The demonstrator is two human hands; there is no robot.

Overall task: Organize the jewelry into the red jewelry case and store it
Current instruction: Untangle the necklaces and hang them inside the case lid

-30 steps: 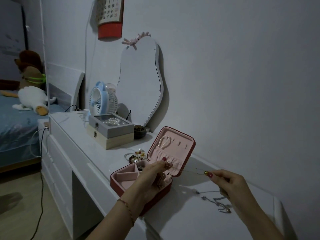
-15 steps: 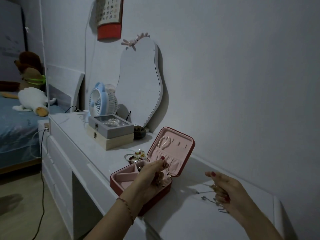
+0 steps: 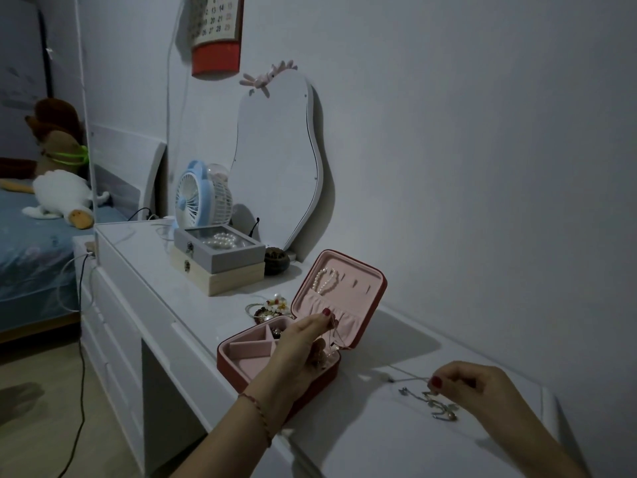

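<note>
Left hand (image 3: 303,343): a thin chain (image 3: 332,334) is being pinched over the open red jewelry case (image 3: 241,365).
Right hand (image 3: 472,384): a silver necklace (image 3: 431,403) is being pinched on the tabletop (image 3: 344,436), right of the case.

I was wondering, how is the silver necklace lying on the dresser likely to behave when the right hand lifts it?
The silver necklace will probably hang limp, since its thin chain lies in loose bends on the dresser. It looks light: the right hand needs only a fingertip pinch. Its small pendants may swing or snag on each other, being bunched together.
</note>
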